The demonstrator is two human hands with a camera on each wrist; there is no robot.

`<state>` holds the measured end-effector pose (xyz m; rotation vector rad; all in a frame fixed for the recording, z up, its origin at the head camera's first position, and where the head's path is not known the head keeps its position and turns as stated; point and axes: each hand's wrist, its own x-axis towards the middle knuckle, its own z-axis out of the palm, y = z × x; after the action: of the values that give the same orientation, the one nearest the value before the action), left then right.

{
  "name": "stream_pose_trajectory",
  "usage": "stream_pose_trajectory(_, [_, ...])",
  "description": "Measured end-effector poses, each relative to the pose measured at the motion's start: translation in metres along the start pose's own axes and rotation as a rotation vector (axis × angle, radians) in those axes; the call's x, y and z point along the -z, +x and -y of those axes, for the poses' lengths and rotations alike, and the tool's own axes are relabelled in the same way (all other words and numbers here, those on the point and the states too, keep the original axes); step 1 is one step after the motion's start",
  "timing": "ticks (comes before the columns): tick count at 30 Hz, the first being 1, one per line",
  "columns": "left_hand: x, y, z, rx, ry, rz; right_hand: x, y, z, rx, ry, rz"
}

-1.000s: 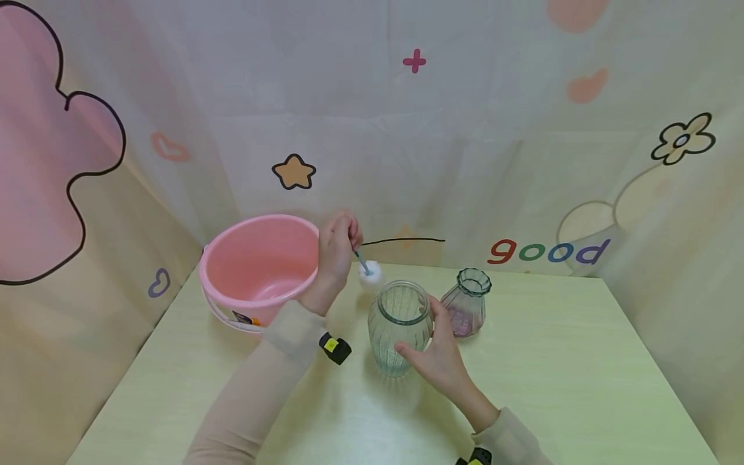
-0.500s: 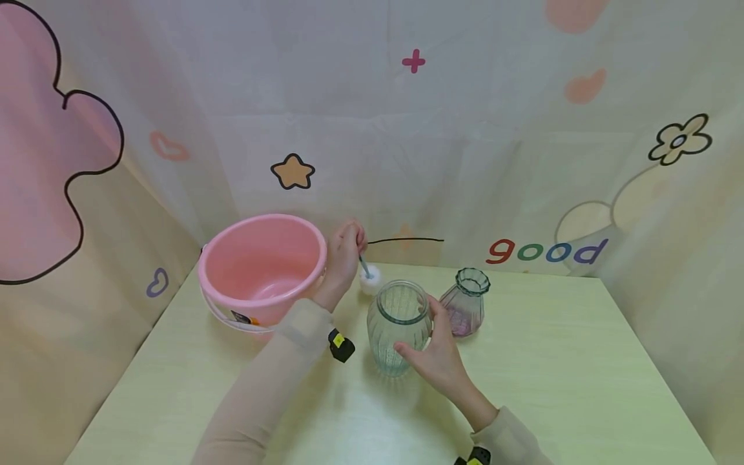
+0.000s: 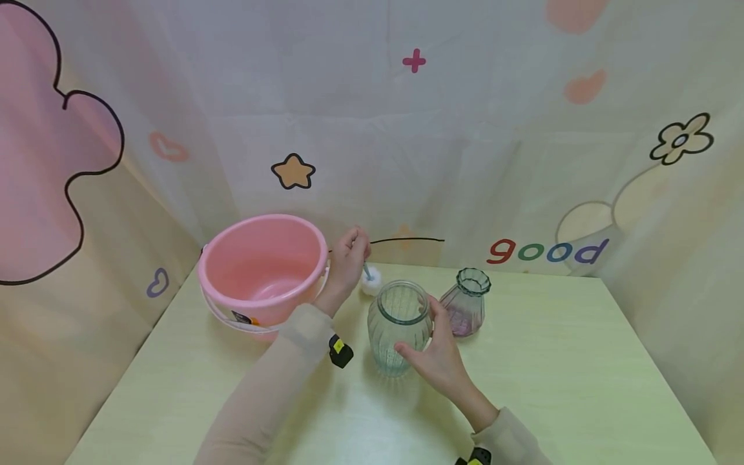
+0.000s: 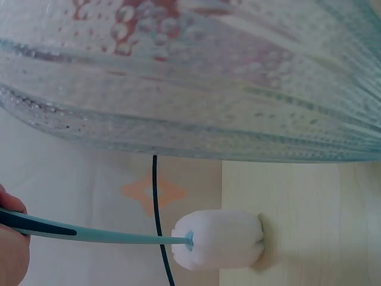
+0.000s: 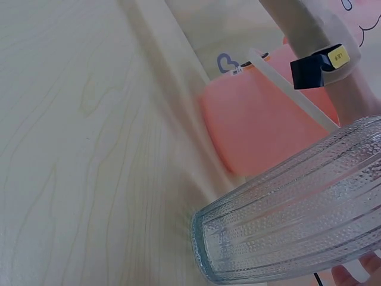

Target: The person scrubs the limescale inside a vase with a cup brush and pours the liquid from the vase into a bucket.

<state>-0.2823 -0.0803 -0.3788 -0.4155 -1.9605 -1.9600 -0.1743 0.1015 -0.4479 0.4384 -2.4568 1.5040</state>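
Observation:
My left hand grips the teal handle of a sponge bottle brush, its white head pointing down close over the table behind the jar. In the left wrist view the handle shows a dark strip near the fingers. A ribbed, clear greenish glass jar stands upright, mouth up, in the middle of the table. My right hand holds it from the right, thumb on the near side and fingers round the far side. Its textured wall fills much of both wrist views.
A pink bucket with a white handle stands at the back left, right beside my left wrist. Just behind the right hand is a small glass vase with a scalloped rim and purplish base. A printed curtain encloses the table.
My left hand has moved a little right and lower with the brush, away from the bucket's rim. The right hand and the jar have stayed in place.

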Motion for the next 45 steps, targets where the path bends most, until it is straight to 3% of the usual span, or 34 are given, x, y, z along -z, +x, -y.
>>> stream_pose_trajectory(3, [0.001, -0.004, -0.003, -0.021, 0.02, 0.048, 0.0, 0.0, 0.0, 0.004, 0.0, 0.0])
stream_pose_trajectory(7, [0.004, -0.016, -0.024, -0.019, 0.079, 0.097, 0.0, 0.001, -0.001, 0.01, -0.004, -0.003])
stream_pose_trajectory(10, [0.006, -0.023, -0.024, -0.009, 0.152, 0.103, -0.001, 0.0, -0.002, 0.016, 0.0, -0.007])
stream_pose_trajectory(14, [0.012, -0.03, -0.007, 0.014, 0.273, 0.095, -0.001, 0.0, -0.003, 0.023, 0.005, -0.009])
stream_pose_trajectory(16, [0.015, -0.035, -0.008, 0.017, 0.349, 0.094, -0.001, 0.001, -0.003, 0.023, 0.006, -0.008])
stream_pose_trajectory(26, [0.024, -0.057, -0.011, -0.075, 0.668, 0.124, -0.002, 0.001, -0.005, 0.034, 0.009, -0.011])
stream_pose_trajectory(32, [0.025, -0.069, -0.015, -0.025, 0.593, 0.169, -0.002, 0.0, -0.004, 0.026, 0.005, -0.01])
stream_pose_trajectory(37, [0.026, -0.074, -0.012, 0.008, 0.542, 0.144, -0.001, 0.0, -0.004, 0.02, 0.004, -0.008])
stream_pose_trajectory(45, [0.028, -0.074, 0.002, -0.031, 0.506, 0.107, 0.0, 0.0, -0.003, -0.006, 0.007, 0.004])
